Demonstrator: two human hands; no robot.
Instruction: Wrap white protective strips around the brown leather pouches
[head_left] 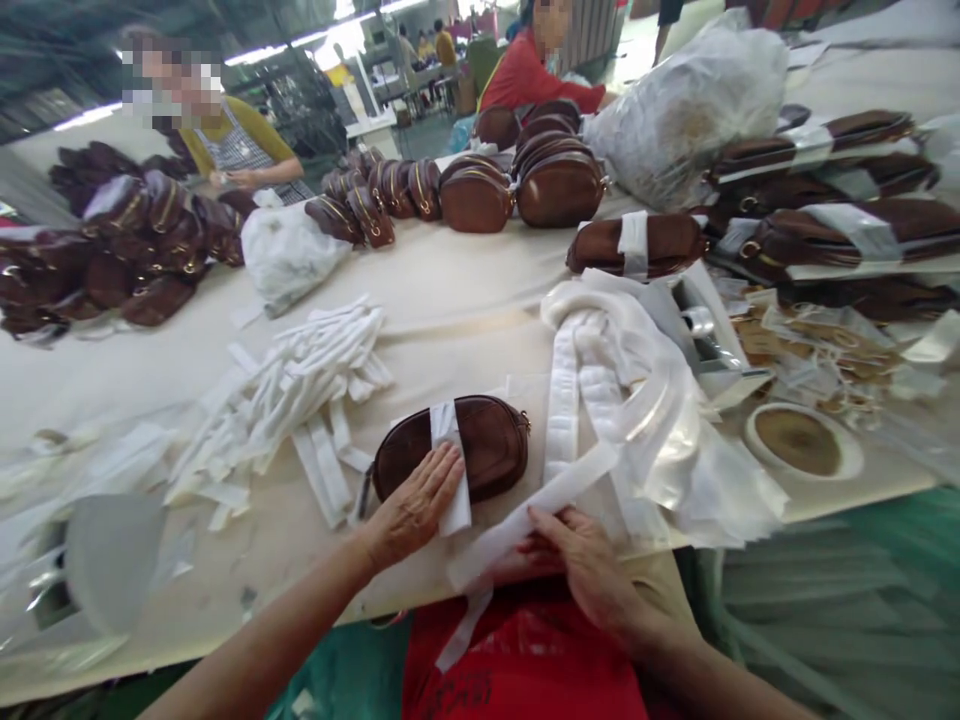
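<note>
A small oval brown leather bag (491,450) lies on the table in front of me, a white paper strip (454,508) running across its middle. My left hand (424,495) rests on that strip and the bag, fingers stretched out and flat. To the right, near the table's front edge, my right hand (574,550) pinches a translucent white plastic strip (532,510) between thumb and fingers. The held strip slants up toward a pile of clear plastic sleeves (675,430). Part of my right hand's lower fingers is hidden.
A heap of white strips (300,380) lies left of the bag. Tape dispensers stand at left (112,560) and right (709,330). Beside a tape roll (802,442) are small tags (817,345). Brown bags (559,185) line the back; one co-worker (244,145) stands behind the table, another (525,75) farther right.
</note>
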